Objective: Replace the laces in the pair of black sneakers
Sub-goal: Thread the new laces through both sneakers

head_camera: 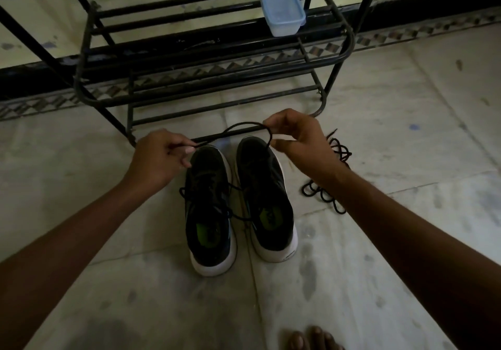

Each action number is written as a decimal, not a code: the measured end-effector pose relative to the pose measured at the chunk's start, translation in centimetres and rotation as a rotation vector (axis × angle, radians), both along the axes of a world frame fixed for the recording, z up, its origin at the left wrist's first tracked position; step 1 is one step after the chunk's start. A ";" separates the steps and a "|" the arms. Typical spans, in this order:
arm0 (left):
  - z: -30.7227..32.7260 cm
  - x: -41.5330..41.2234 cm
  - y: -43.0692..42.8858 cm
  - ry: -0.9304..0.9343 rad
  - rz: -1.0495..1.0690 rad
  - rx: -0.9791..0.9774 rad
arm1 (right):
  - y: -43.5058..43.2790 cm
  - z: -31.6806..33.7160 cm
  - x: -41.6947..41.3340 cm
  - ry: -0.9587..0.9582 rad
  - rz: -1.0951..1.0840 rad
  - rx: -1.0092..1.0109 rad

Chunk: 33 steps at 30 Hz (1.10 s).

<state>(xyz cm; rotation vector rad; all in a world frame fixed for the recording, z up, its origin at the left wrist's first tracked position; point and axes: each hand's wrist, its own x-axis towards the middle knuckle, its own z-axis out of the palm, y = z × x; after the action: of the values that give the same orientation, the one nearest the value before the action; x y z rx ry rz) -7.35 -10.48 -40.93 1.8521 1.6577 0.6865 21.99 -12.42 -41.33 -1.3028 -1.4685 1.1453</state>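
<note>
The black sneakers (208,241) stand side by side on the tiled floor (406,138) in front of me, toes pointing away and heels near. Both have dark uppers, thick white soles and green insoles showing through the openings. The left one carries a loose black lace across its eyelets, with slack loops spilling toward its neighbour. On the right sneaker (264,195) I cannot make out any lace in the dim light.

Above the toes I hold a black lace (238,127) strung between both hands. My left hand (160,157) has its fingers curled and pinches one end between thumb and forefinger, just above the left toe cap. My right hand (298,138) pinches the other part the same way, and a short tail hangs down from it over the right toe.

A second lace (340,150) lies tangled on the floor to the right, partly hidden behind my right forearm. Just beyond the toes stands a black metal shoe rack (211,62), its lowest bar close to the held lace; a lidded plastic container (283,13) sits on an upper shelf. The floor lies open left and right of the pair, and my bare toes (311,339) show at the near edge.
</note>
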 end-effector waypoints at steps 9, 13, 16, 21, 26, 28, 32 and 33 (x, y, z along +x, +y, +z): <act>-0.8 6.9 -1.6 -0.368 -0.037 -0.190 | -3.4 -2.2 -1.6 -0.539 0.207 -0.003; -1.7 8.3 -1.8 -0.435 -0.006 -0.232 | -3.8 -2.3 -1.6 -0.600 0.229 -0.006; -2.6 8.6 -1.6 -0.319 -0.039 -0.187 | -3.7 -2.4 -1.2 -0.627 0.233 -0.025; -3.7 8.6 -1.5 -0.255 -0.072 -0.165 | -3.6 -3.1 -1.6 -0.687 0.248 -0.049; -4.7 8.0 -1.4 -0.153 -0.123 -0.194 | -3.8 -3.9 -1.4 -0.579 0.194 -0.115; -4.9 7.8 -1.5 -0.163 -0.133 -0.204 | -4.0 -4.2 -1.2 -0.523 0.174 -0.120; -4.9 7.9 -1.8 -0.158 -0.176 -0.180 | -4.1 -4.5 -1.2 -0.461 0.141 -0.122; -4.9 8.0 -1.9 -0.147 -0.182 -0.178 | -4.0 -4.6 -1.3 -0.445 0.135 -0.128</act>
<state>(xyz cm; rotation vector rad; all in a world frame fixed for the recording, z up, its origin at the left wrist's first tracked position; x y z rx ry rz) 0.65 -12.38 -45.85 1.7552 1.3901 0.5641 20.68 -16.46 -45.96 -1.6439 -1.8504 1.0939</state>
